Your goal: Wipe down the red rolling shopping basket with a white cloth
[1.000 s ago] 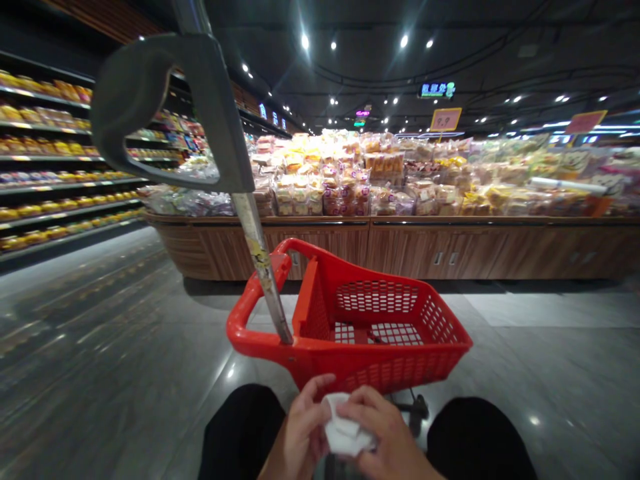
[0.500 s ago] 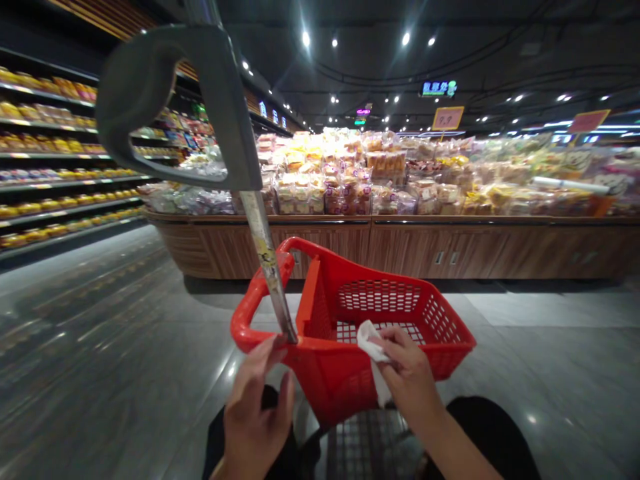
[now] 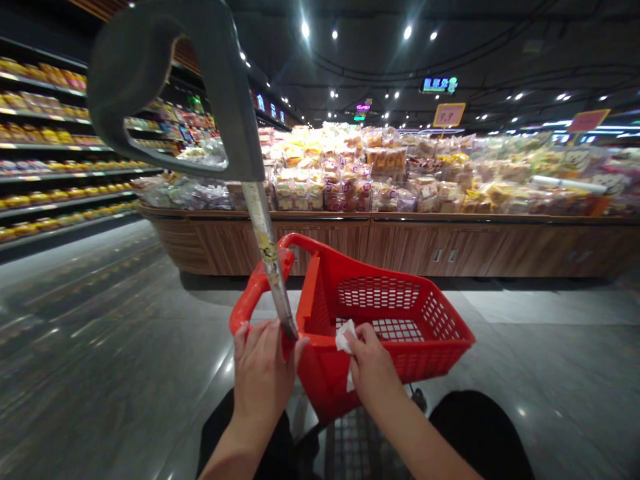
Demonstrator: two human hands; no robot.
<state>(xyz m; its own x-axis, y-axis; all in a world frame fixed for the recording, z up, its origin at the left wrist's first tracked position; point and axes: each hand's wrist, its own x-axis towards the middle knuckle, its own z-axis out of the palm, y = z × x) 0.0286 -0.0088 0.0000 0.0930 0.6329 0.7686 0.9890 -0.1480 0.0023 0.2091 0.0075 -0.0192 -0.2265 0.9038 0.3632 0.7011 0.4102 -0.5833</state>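
Observation:
A red plastic shopping cart (image 3: 330, 380) with a perforated basket stands right in front of me. My left hand (image 3: 265, 367) lies over the cart's near side rim, fingers curled across it, close to the foot of a worn metal pole (image 3: 267, 247). A large grey loop handle (image 3: 245, 127) tops that pole. In my right hand (image 3: 373, 363) a crumpled white tissue (image 3: 346, 335) is pinched, held at the near rim of the basket; part of it hangs down below. The fingertips inside the tissue are hidden.
Beyond the cart runs a wooden display counter (image 3: 320, 243) heaped with packaged baked goods (image 3: 345, 170). Stocked shelves (image 3: 45, 147) line the left side. Shiny grey tiles (image 3: 125, 353) make up the floor. A price sign (image 3: 449, 115) stands above the goods.
My left hand has come forward and closed over the cart's rim. My right hand has slid left along the basket's near rim with the tissue.

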